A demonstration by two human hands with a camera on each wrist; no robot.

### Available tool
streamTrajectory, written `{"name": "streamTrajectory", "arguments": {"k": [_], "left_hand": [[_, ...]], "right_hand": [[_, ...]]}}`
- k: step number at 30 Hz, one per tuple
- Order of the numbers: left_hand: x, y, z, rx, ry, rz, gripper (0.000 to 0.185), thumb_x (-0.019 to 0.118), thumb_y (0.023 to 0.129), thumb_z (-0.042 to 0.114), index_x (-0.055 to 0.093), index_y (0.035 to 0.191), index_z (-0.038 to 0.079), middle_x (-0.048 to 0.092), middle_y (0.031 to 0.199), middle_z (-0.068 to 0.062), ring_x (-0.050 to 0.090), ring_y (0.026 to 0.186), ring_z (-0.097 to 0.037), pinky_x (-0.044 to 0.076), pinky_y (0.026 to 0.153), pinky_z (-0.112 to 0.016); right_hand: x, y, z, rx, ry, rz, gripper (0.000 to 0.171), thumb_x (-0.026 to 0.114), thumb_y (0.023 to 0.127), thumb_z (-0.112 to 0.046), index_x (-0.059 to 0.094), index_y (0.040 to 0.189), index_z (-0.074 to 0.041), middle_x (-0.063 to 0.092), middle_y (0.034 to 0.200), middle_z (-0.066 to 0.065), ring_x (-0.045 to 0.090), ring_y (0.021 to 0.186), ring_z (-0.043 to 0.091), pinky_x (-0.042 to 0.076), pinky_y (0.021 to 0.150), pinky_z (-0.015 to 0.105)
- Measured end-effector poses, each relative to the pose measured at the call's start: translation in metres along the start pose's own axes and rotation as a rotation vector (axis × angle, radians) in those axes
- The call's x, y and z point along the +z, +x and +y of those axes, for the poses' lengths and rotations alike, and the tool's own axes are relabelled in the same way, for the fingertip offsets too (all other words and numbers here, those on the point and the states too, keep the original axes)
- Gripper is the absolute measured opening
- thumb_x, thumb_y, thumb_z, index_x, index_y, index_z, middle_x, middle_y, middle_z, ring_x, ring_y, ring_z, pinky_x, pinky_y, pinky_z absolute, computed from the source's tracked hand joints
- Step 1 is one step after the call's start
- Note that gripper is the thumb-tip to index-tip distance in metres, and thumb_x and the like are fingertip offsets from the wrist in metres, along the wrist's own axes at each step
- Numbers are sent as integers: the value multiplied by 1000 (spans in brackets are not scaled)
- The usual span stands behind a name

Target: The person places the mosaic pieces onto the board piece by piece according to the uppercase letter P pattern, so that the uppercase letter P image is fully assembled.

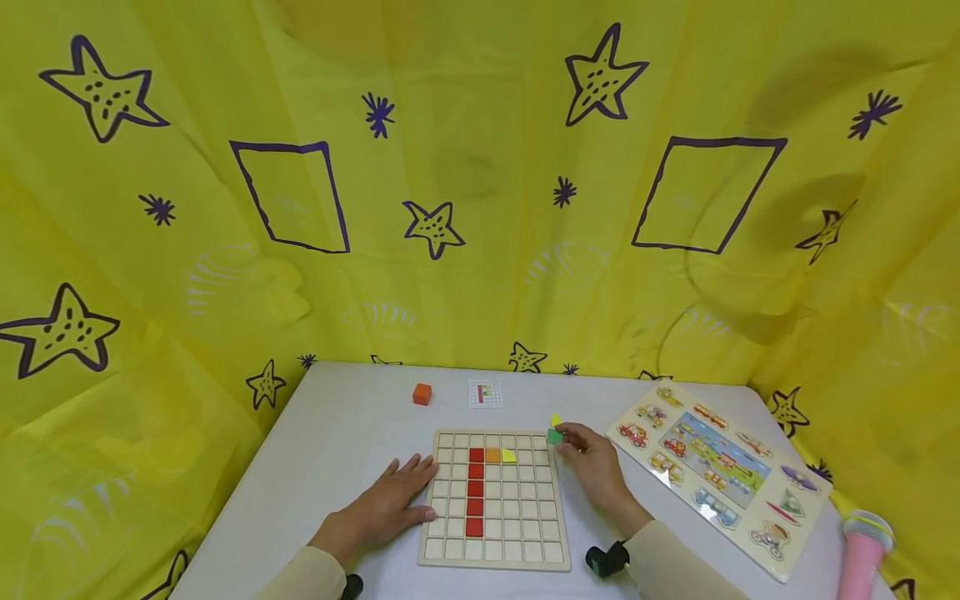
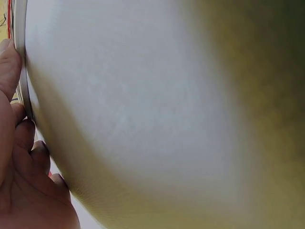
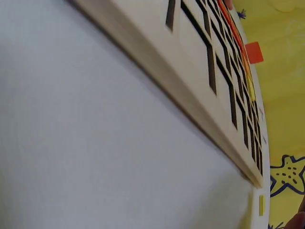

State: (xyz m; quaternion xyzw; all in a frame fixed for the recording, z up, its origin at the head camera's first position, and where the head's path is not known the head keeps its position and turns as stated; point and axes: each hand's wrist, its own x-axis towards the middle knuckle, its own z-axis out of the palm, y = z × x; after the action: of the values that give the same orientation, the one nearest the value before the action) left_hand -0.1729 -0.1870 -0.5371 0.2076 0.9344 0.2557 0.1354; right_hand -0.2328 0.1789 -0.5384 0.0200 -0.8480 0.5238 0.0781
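White tabletop hemmed in by yellow star-printed cloth: nearest me the wooden grid board [image 1: 495,500] lies flat, the left hand [image 1: 386,504] spread open with fingertips on its left edge, steadying it. Just past the board's far right corner the right hand [image 1: 592,462] pinches a green tile [image 1: 554,436]. I'd keep that board pinned, check the pattern card [image 1: 484,393] farther back, then lower the tile squarely into its cell.
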Motion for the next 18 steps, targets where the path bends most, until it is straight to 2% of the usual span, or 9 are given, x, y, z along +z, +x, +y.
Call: {"name": "streamTrajectory", "arguments": {"k": [9,18], "left_hand": [[0,1,0,-10,-11,-6,82,67,100,50,37,164,9,32,173,-9,21,163,-36,11,132,-63],[-1,1,2,-4,-12,-5,82,67,100,48,37,164,9,32,173,-9,21,163,-36,11,132,-62]], "right_hand": [[15,-8,-22,-7,69,-21,26,77,94,-2,76,119,-7,71,99,6,59,89,13,51,74,19],[33,-19,-39,-37,144,-79,23,76,94,-2,76,117,-7,70,98,5,58,85,10,50,70,18]]}}
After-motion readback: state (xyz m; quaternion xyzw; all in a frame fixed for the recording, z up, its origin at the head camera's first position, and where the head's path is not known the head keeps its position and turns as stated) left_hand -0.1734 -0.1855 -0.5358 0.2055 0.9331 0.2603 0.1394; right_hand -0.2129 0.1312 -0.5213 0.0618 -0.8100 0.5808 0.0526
